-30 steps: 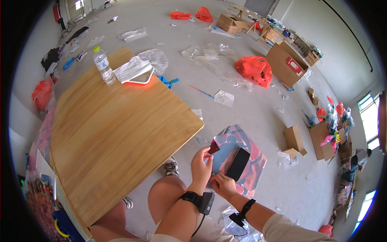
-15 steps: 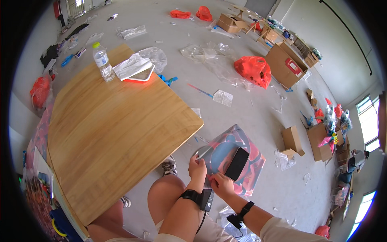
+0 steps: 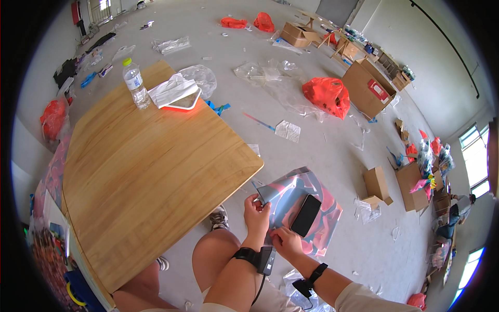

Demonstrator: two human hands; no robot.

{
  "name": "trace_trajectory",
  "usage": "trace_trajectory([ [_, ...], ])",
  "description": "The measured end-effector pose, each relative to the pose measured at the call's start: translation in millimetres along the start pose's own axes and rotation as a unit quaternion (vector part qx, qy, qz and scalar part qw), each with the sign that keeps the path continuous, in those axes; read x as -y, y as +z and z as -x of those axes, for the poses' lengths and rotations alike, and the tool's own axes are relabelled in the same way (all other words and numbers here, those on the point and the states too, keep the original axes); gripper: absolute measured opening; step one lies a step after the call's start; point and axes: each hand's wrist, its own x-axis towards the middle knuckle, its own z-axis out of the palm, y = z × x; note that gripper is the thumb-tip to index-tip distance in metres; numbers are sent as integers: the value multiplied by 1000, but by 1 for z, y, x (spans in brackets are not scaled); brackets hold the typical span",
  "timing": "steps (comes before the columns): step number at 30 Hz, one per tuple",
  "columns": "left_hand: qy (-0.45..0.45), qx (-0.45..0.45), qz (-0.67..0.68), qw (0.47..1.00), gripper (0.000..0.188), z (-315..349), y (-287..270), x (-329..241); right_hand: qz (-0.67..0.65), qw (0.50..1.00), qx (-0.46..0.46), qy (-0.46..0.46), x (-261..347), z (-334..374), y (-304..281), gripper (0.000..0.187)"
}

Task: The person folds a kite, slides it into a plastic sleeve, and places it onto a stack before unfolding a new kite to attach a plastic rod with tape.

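Observation:
A glossy pink and grey-blue patterned sheet [image 3: 328, 229] spreads to the right of the wooden table, and a black phone [image 3: 305, 215] lies on top of it. What supports the sheet is hidden. My left hand [image 3: 256, 214] pinches the sheet's left side, where the edge curls up. My right hand [image 3: 286, 241] has its fingers curled closed on the near edge, just below the phone. Both wrists carry black straps with small devices.
On the table [image 3: 156, 192] stand a water bottle [image 3: 135, 83] and a red-rimmed tray [image 3: 189, 103] with white tissue. Cardboard boxes [image 3: 366, 88], a red bag [image 3: 326, 96] and clear plastic scraps lie about the floor. A person [image 3: 459, 210] is at the far right.
The left side of the sheet has lifted and folded over under my left hand, whose fingers have shifted. My right hand and the phone stay nearly where they were.

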Motion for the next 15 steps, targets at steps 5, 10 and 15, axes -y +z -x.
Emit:
trace_trajectory([
  [5,-39,49,88,994,31,-4,2,-3,10,1000,5,-6,-4,-1,0,7],
  [10,-51,31,81,995,19,-2,2,-10,5,1000,9,-9,-6,-2,2,8],
  [15,-72,38,83,993,24,2,5,-17,-163,978,2,131,-8,-10,-6,12],
])
